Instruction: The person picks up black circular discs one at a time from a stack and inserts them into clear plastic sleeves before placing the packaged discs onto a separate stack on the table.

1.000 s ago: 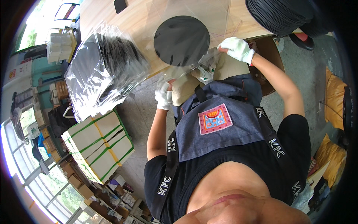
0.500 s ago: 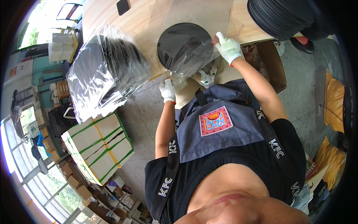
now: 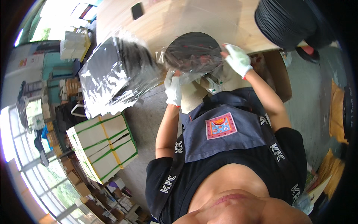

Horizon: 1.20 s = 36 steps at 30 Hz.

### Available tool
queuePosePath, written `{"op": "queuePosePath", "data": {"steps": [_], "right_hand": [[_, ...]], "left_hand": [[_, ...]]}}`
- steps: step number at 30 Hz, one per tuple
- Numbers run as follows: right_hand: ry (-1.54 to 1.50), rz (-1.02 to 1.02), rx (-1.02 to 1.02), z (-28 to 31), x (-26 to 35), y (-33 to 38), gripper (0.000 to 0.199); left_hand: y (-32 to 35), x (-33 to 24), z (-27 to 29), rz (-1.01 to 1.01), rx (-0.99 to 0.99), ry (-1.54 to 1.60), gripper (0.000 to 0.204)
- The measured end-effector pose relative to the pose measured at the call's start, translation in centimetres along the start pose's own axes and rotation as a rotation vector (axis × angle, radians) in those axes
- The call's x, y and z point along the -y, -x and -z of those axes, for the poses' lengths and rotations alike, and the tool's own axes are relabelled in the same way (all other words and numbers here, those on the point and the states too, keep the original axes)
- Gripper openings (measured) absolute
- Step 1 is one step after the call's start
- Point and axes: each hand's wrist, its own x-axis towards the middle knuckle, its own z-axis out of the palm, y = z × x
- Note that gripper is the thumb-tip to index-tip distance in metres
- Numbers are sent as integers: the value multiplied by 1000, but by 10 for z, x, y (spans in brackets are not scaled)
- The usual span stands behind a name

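Note:
A round black disc (image 3: 192, 48) lies inside a clear plastic bag (image 3: 203, 71) at the near edge of the table, tilted up slightly and showing reflections. My left hand (image 3: 173, 89), in a white glove with bare fingertips, pinches the bag's near left corner. At the bag's right side my right hand (image 3: 238, 60), gloved the same way, is closed on its edge. Left of these is a pile of bagged black discs (image 3: 117, 71) in shiny, crinkled plastic. A tall stack of unbagged black discs (image 3: 285, 24) stands at the far right.
The wooden table (image 3: 160, 24) carries a phone (image 3: 137, 11) and flat clear plastic sheets (image 3: 209, 15). Below its right side stands an open cardboard box (image 3: 278, 76). A white box strapped in green and yellow (image 3: 102, 145) is on the floor at left. Brown sacks (image 3: 337, 112) lie at right.
The bagged disc has tipped, its near part lifted towards me, and the plastic has bunched more. Both hands keep hold of the bag; the whole view has shifted slightly.

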Motion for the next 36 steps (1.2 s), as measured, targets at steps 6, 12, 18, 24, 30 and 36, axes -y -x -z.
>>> {"op": "queuePosePath", "data": {"steps": [6,12,18,24,30,36], "right_hand": [[-899,-655,549,18,5,-9,50],[-1734,-429,455,3,107,-48,37],[-1587,-103,689,1,258,-147,31],[-1108,-191,763,-14,298,-156,46],[-1039,117,464,29,169,-119,30],[358,104,-218,186,27,-103,29]], "left_hand": [[-8,-130,-49,-141,-4,83,18],[50,-208,12,-338,-228,25,18],[69,-260,179,-621,-562,-160,17],[39,-246,149,-590,-452,-1663,36],[20,-204,161,-595,-320,-1406,40],[24,-212,156,-573,-401,-1651,38]]}}
